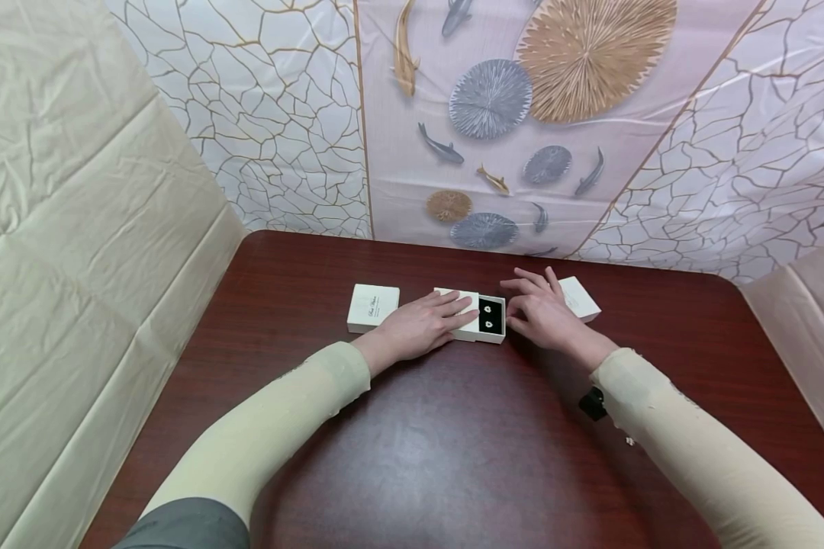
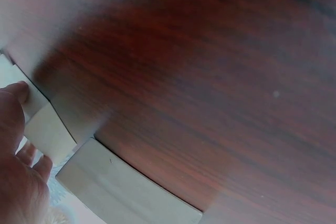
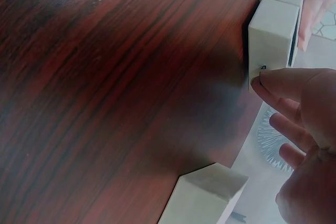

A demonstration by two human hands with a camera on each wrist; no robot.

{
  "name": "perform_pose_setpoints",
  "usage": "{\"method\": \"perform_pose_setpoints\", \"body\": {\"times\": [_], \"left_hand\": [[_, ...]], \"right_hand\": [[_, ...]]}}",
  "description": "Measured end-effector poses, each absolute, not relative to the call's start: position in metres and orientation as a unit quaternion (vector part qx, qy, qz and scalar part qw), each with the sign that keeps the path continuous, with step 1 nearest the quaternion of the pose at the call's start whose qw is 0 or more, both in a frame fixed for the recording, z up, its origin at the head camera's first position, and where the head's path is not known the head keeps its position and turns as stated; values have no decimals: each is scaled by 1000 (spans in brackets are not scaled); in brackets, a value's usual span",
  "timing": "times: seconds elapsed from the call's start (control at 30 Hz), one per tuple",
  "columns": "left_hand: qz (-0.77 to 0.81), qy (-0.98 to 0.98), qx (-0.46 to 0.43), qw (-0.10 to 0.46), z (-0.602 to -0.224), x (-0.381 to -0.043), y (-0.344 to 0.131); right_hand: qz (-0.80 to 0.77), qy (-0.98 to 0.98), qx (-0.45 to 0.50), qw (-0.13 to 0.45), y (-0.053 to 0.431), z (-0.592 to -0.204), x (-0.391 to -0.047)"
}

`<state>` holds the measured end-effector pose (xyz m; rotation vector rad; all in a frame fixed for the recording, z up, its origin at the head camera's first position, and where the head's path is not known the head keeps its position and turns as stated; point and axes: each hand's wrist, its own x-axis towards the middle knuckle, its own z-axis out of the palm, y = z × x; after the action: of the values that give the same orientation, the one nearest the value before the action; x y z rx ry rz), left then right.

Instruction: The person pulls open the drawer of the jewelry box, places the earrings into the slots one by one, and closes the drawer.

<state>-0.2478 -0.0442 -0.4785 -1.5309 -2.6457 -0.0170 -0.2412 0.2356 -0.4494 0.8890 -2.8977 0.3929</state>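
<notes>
A white sliding jewelry box (image 1: 467,333) lies on the table with its drawer (image 1: 492,338) partly out to the right. Two small earrings (image 1: 488,309) show on the drawer's black insert. My left hand (image 1: 422,324) grips the box's outer sleeve, fingers spread across the top and thumb (image 2: 20,92) against the near side. At the drawer's end, my right hand (image 1: 542,309) pinches a small dark pull tab (image 3: 263,68) between thumb and index finger. Its other fingers are held away from the box.
A white box (image 1: 373,306) with printed lettering stands left of my left hand. Another white box (image 1: 580,297) sits angled behind my right hand. Near my right forearm lie a small black object (image 1: 593,404) and a tiny shiny piece (image 1: 629,441). Patterned cloth (image 1: 302,137) hangs behind the table.
</notes>
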Motion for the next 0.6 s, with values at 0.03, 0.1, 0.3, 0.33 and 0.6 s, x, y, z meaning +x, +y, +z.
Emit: {"method": "perform_pose_setpoints", "body": {"times": [0.03,0.1,0.3,0.33,0.6], "left_hand": [[-5,-865,-500,42,-479,-248,-44],[-5,-865,-500,42,-479,-248,-44],[-8,-866,-499,42,-479,-248,-45],[-8,-866,-499,42,-479,-248,-45],[-12,-865,-500,42,-478,-248,-44]], "right_hand": [[128,-947,291,43,235,-449,-241],[129,-947,292,43,234,-450,-241],[130,-945,296,47,232,-451,-241],[130,-945,296,47,232,-451,-241],[136,-944,295,48,228,-450,-241]]}}
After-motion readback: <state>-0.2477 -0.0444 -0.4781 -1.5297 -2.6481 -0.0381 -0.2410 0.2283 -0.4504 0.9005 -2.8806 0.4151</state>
